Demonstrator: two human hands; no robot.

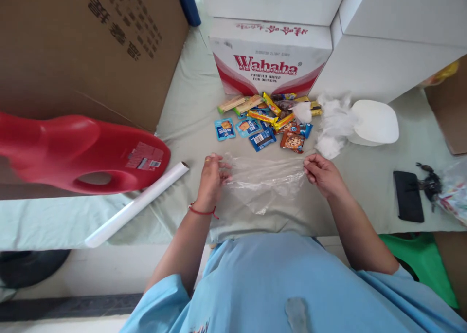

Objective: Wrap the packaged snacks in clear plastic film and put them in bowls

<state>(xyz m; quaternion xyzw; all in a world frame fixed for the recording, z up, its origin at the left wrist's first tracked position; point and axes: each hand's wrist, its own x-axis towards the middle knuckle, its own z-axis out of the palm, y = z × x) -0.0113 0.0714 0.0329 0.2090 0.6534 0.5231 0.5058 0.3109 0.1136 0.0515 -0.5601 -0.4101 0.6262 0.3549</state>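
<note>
A clear plastic bag [264,179] is stretched out sideways above the cloth-covered table [189,104]. My left hand [215,177] grips its left end, fingers curled, with a red string on the wrist. At the opposite end my right hand [323,175] pinches the bag between thumb and fingers. Just beyond the bag lies a pile of small packaged snacks: blue packets [225,129], yellow-wrapped bars [272,104], a brown cookie packet [292,141] and pale stick packs [233,104]. Crumpled white plastic [333,121] lies right of the pile, against a white tub [375,122].
A red jug [105,148] lies on its side at left, beside a white roll [138,204] and a large cardboard box [91,46]. A Wahaba-like printed carton [270,60] and white boxes [394,46] stand behind. A black phone [408,196] and keys [432,183] lie at right.
</note>
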